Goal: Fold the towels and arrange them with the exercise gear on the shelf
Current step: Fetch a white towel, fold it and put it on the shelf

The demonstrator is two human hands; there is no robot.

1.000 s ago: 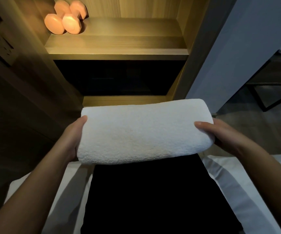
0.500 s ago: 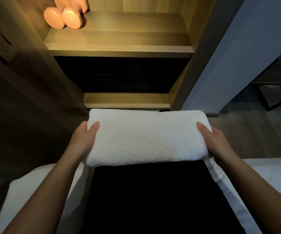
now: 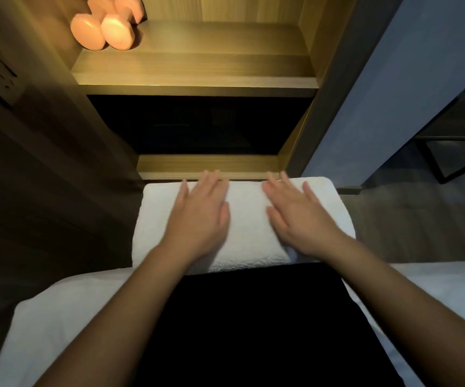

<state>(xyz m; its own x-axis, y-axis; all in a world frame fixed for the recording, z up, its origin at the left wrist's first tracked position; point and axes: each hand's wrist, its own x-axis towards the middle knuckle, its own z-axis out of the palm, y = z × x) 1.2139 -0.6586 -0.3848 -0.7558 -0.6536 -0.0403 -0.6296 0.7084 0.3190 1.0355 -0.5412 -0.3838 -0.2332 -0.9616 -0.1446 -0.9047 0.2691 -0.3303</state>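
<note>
White terry, the folded towel (image 3: 242, 227) lies flat under both palms: left hand (image 3: 198, 216) and right hand (image 3: 298, 219) press it with straight fingers, grasping nothing. Beyond the fingertips, pink dumbbells (image 3: 106, 29) sit on the shelf (image 3: 198, 79); shelving the towel remains.

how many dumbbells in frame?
2. Both pink, side by side at the left end of the upper shelf: left dumbbell nearest the side wall, right dumbbell right beside it. The dark lower compartment may hide more.

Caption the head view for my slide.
Left hand and right hand open over folded white towel; pink dumbbells on shelf above.
</note>
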